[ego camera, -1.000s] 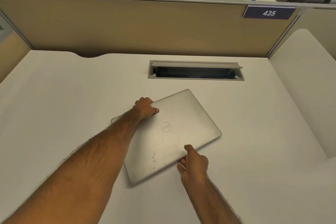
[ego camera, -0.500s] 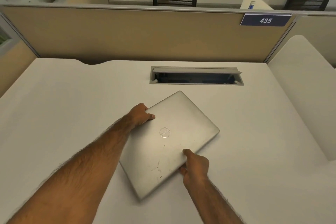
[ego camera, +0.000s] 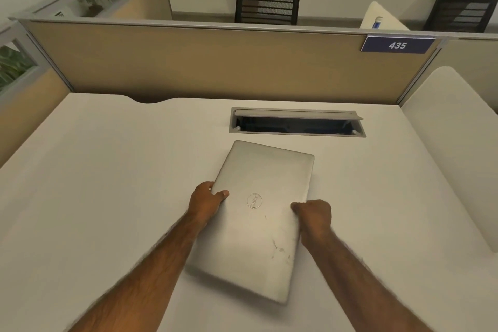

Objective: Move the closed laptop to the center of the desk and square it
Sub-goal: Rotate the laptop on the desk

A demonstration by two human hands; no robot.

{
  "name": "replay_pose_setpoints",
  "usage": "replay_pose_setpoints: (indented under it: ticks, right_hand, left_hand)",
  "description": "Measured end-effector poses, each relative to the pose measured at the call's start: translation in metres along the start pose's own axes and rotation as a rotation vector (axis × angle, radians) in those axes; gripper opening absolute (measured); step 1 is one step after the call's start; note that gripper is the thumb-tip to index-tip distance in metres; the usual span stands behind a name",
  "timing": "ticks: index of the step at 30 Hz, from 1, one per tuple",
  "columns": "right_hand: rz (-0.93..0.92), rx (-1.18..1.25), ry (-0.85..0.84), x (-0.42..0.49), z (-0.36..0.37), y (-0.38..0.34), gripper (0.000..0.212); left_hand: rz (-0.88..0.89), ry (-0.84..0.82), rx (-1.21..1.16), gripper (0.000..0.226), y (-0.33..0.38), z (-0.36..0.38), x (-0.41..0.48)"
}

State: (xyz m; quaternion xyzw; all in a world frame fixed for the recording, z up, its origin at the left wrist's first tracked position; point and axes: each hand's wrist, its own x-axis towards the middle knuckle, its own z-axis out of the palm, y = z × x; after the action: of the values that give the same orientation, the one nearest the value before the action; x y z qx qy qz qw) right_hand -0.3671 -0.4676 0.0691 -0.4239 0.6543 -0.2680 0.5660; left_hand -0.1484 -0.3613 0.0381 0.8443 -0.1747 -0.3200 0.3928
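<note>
Both hands, left hand (ego camera: 206, 203) and right hand (ego camera: 314, 214), gripped the laptop (ego camera: 258, 221) edges; turning it gently would square it on the table (ego camera: 107, 170).

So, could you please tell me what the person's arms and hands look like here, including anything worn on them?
Both forearms are bare and hairy, with no sleeves in view. The left hand and right hand wear no gloves, and no watch, bracelet or ring shows. Motion blur softens both arms' outlines.

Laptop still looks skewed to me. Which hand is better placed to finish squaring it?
Probably the left hand: it grips the laptop on its left edge, thumb on the lid, nearer the far corner that leans right. The right hand pinches the opposite edge and can serve as pivot.
</note>
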Motion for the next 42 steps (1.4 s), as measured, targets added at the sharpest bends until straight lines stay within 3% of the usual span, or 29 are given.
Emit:
replay_pose_setpoints:
  ticks: [5,10,21,29,35,42]
  right_hand:
    - [-0.016,-0.096,-0.04,0.022,0.001,-0.02,0.049]
    - [-0.038,-0.195,-0.094,0.038,0.003,-0.023,0.053]
    - [-0.067,-0.296,-0.067,0.052,0.012,-0.019,0.022]
    - [-0.061,-0.319,-0.053,0.058,0.013,-0.012,0.042]
    - [-0.021,-0.491,-0.008,0.057,0.021,-0.014,0.013]
    - [-0.03,-0.68,0.068,0.05,0.031,-0.011,0.026]
  left_hand:
    - [-0.036,0.04,-0.046,0.049,-0.009,0.008,-0.02]
    - [-0.067,0.092,-0.015,0.052,-0.013,0.019,-0.032]
    - [-0.111,0.109,0.092,0.049,-0.015,0.032,-0.038]
    - [-0.123,0.105,0.204,0.048,-0.008,0.033,-0.033]
    - [-0.107,0.114,0.273,0.042,-0.005,0.035,-0.034]
    - [-0.098,0.13,0.35,0.039,-0.003,0.037,-0.039]
